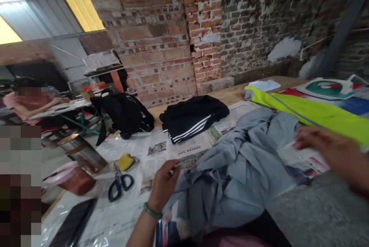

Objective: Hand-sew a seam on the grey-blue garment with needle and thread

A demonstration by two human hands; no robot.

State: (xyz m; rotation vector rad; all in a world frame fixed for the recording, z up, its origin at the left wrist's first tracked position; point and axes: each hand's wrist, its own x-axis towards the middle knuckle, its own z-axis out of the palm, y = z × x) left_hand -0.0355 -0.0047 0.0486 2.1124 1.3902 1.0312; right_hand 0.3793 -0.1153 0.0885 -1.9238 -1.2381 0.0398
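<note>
A crumpled grey cloth garment (230,178) lies in folds across the newspaper and hangs over the front edge of the table. My left hand (165,183), with a green bracelet at the wrist, is at the garment's left edge. Its thumb and fingers are pinched together; what is between them is too small to make out. Off the garment's right side, my right hand (325,151) is raised and smeared by motion, its fingers bent toward the cloth. Whether it grips anything does not show.
Scissors (120,185), a yellow object (126,161), a phone (73,224), a pink-lidded cup (72,178) and a metal tumbler (83,153) stand left. Behind are a black bag (123,112), black clothing (196,114), a neon vest (311,110) and an iron (327,87). Another person (31,101) sits far left.
</note>
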